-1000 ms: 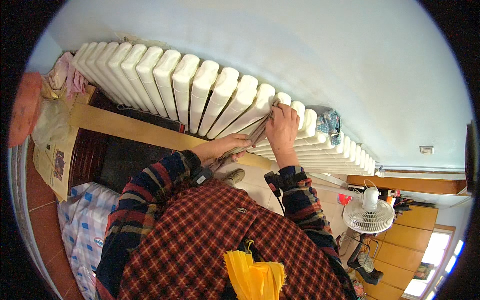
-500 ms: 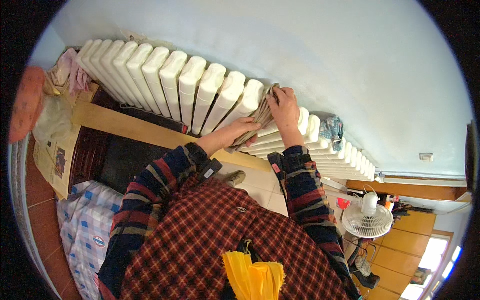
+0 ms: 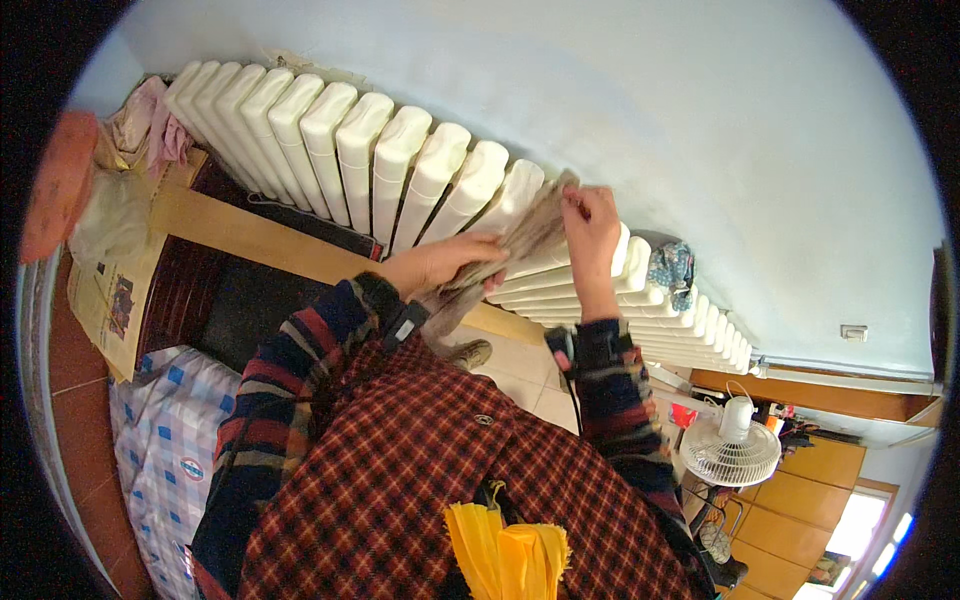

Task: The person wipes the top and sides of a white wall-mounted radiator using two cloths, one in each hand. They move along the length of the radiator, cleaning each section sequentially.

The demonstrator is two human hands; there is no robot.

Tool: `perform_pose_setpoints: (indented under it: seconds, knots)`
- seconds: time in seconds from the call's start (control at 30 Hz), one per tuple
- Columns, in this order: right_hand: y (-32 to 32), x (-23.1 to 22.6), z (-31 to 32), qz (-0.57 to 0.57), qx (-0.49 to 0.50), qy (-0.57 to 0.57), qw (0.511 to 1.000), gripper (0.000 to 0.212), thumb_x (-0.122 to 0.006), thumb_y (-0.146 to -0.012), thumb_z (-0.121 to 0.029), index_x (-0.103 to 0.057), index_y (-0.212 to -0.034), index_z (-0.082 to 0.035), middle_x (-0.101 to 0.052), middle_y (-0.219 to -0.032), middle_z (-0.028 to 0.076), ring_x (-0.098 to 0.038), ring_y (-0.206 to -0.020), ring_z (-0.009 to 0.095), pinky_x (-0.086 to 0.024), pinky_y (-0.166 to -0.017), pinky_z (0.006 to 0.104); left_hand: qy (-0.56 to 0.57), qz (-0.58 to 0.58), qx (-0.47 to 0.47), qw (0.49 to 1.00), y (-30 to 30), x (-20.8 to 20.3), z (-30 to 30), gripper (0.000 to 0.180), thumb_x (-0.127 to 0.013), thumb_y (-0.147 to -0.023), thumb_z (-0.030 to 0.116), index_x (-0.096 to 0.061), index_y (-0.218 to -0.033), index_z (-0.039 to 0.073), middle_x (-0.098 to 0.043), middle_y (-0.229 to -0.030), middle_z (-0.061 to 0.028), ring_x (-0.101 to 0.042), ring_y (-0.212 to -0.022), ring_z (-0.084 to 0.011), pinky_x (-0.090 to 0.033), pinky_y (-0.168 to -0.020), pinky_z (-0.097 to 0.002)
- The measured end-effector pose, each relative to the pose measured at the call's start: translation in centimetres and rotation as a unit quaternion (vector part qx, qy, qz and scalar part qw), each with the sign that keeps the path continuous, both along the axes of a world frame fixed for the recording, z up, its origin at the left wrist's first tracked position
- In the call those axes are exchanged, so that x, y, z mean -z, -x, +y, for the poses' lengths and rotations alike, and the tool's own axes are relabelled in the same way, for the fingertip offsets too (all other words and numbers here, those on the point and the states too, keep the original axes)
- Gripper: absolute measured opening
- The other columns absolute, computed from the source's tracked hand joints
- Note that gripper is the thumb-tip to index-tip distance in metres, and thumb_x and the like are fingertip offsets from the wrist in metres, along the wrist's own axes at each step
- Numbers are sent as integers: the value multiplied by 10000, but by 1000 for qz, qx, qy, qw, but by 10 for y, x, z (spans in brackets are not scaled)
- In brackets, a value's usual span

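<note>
A greyish-brown rag (image 3: pixel 536 228) stretches between my two hands, close to the tops of the white radiator columns (image 3: pixel 440 150). My left hand (image 3: pixel 445 262) is closed around its lower part, and a loose end droops below that grip. At the upper end, my right hand (image 3: pixel 596 228) pinches the rag beside the wall. The rag covers part of the columns behind it; whether it passes between them I cannot tell.
A bunched blue patterned cloth (image 3: pixel 672 268) sits on the radiator to the right. Below the radiator runs a wooden board (image 3: pixel 260 238). A white fan (image 3: pixel 732 445) stands at the lower right, and a checked plastic sheet (image 3: pixel 170 420) lies at the lower left.
The rag has gone from tightly gathered to more spread out, with a longer end hanging below my left hand. My right hand has shifted slightly right and down, my left hand slightly left.
</note>
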State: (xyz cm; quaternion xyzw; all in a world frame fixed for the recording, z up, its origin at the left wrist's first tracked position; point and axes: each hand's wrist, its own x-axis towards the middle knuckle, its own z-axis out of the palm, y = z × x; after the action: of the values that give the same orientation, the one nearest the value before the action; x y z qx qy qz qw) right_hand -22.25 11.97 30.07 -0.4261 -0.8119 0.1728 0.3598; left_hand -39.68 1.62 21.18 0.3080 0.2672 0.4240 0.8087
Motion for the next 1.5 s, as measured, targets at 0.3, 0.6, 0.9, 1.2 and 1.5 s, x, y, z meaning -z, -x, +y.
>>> perform_pose_setpoints:
  seconds: [0.3, 0.6, 0.9, 1.2, 1.5]
  knots:
    - [40, 16, -10, -137, -75, -84, 984, 161, -627, -817, -111, -695, -962, -103, -600, -970, 79, -627, -827, 305, -517, -677, 385, 65, -28, -1, 997, 13, 14, -16, 226, -560, -963, 244, -514, -953, 23, -551, -691, -60, -534, -598, -138, -461, -558, -281]
    - [5, 12, -59, -83, -84, -10, 993, 134, -650, -777, -29, -689, -899, -69, -601, -884, 89, -616, -748, 278, -498, -642, 346, 26, 127, 88, 988, 28, 10, -40, 307, -564, -964, 298, -562, -1067, 9, -640, -851, -50, -621, -747, -117, -521, -652, -258]
    - [14, -1, 30, -125, 29, 31, 991, 184, -634, -801, -181, -712, -935, -81, -619, -974, 129, -635, -840, 331, -510, -758, 398, 75, -75, -49, 993, -21, -17, 3, 355, -422, -1006, 386, -540, -1064, 56, -603, -723, -59, -518, -518, -105, -436, -481, -256]
    - [29, 4, 52, -214, 25, 118, 969, 222, -623, -787, -198, -692, -978, -109, -698, -938, 146, -652, -901, 342, -508, -784, 415, 123, -63, 32, 990, -33, -17, 8, 314, -418, -949, 292, -589, -861, 44, -591, -656, -98, -510, -479, -172, -447, -510, -306]
    - [37, 17, 69, -197, 91, 48, 975, 251, -649, -782, -187, -701, -993, -61, -703, -916, 156, -672, -876, 310, -523, -762, 406, -83, 146, -140, 976, -30, -8, 2, 486, -531, -944, 359, -449, -1302, 41, -608, -867, -80, -591, -667, -166, -501, -639, -311]
